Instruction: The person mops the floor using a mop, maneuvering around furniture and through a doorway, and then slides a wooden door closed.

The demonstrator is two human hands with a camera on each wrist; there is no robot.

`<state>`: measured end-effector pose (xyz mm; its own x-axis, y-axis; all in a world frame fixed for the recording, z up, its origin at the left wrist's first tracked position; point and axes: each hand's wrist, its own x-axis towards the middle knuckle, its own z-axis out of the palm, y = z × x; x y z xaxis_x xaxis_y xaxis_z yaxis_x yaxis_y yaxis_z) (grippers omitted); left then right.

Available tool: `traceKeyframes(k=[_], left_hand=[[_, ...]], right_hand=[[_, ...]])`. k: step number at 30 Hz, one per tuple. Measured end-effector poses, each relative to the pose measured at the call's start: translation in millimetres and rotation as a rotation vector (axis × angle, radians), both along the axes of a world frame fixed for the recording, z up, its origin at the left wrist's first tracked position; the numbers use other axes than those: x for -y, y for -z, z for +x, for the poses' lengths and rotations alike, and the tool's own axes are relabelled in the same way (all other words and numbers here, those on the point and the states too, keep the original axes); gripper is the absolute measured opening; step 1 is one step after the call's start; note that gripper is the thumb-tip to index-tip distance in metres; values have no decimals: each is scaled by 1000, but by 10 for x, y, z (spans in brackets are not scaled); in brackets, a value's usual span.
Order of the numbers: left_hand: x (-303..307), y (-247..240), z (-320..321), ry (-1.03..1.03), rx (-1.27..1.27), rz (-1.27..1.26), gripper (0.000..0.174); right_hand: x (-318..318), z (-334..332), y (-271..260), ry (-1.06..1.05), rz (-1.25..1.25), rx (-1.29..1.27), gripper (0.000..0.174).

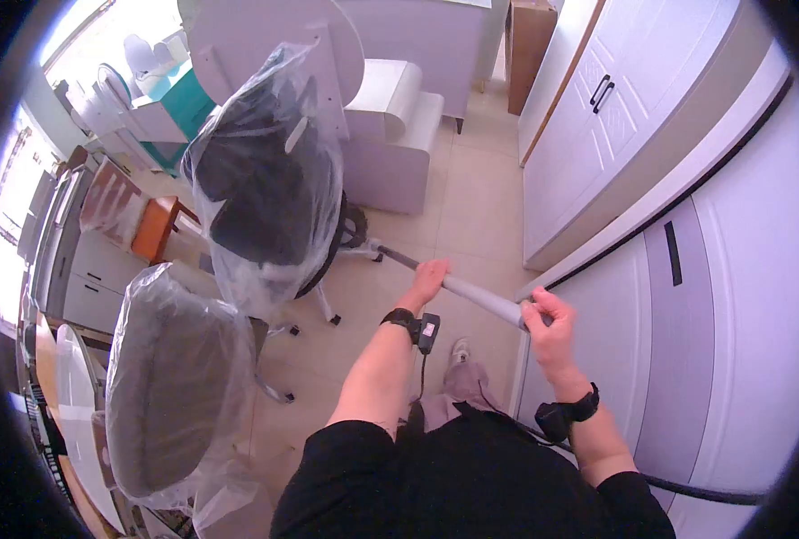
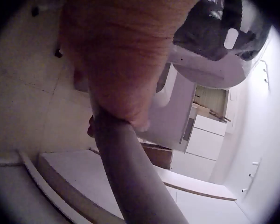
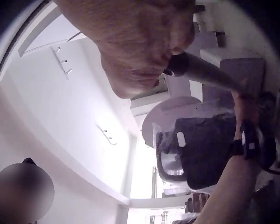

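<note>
A grey pole (image 1: 488, 300) slants across the front of the person's body in the head view. The left hand (image 1: 430, 280) grips it partway along, fingers wrapped around the shaft. Beyond that hand a darker, thinner stretch of the pole runs toward the chair's base. At the other end the right hand (image 1: 552, 331) holds the pole with curled fingers. The left wrist view shows the thick grey shaft (image 2: 135, 172) coming out from under the left hand (image 2: 121, 60). In the right wrist view, a dark end section (image 3: 177, 64) meets the right hand (image 3: 140, 42).
A plastic-wrapped black office chair (image 1: 274, 189) stands ahead to the left, with a wrapped grey chair (image 1: 179, 386) nearer. White cabinets (image 1: 624, 99) and a pale panelled door (image 1: 674, 332) line the right side. A white bench-like unit (image 1: 390, 153) stands ahead on the tiled floor (image 1: 480, 198).
</note>
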<state>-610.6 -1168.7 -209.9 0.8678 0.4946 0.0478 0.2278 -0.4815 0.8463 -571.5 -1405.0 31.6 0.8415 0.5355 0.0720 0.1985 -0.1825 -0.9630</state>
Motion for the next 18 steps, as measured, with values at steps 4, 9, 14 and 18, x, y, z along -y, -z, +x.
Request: traceKeyframes(k=[4, 9, 14, 18], left_hand=[[-124, -248, -73, -51, 13, -158, 43], [-19, -337, 194, -55, -1, -170, 36], [318, -168, 653, 147, -21, 143, 33], [912, -987, 872, 306, 23, -53, 39]], right_hand=[[-127, 52, -95, -132, -15, 120, 22], [-16, 358, 29, -103, 67, -35, 20], [376, 591, -342, -32, 167, -27, 18], [830, 519, -792, 118, 200, 146, 21]])
